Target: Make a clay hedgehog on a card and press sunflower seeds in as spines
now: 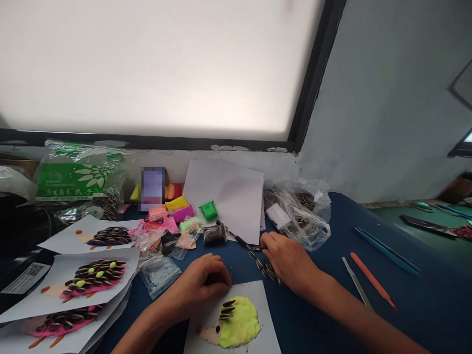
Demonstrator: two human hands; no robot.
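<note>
A white sheet (271, 324) lies in front of me with a clay hedgehog (245, 324) on it. Its body is yellow-green, its face is peach, and several striped sunflower seeds (227, 310) are stuck in its back. At the sheet's upper left edge rests my left hand (204, 278), fingers curled in toward the thumb, with nothing visible in them. My right hand (282, 255) is low over the blue table, beside a small line of loose sunflower seeds (261, 266). Its fingertips are closed at one seed (257, 248); the palm side is hidden.
Finished hedgehog pictures (92, 280) are piled at left. Behind are a green seed bag (73, 179), a phone (153, 189), coloured clay packets (183, 213), white paper (224, 196), a pen (236, 236) and a clear seed bag (306, 211). Blue tweezers (387, 250) and an orange tool (372, 280) lie right.
</note>
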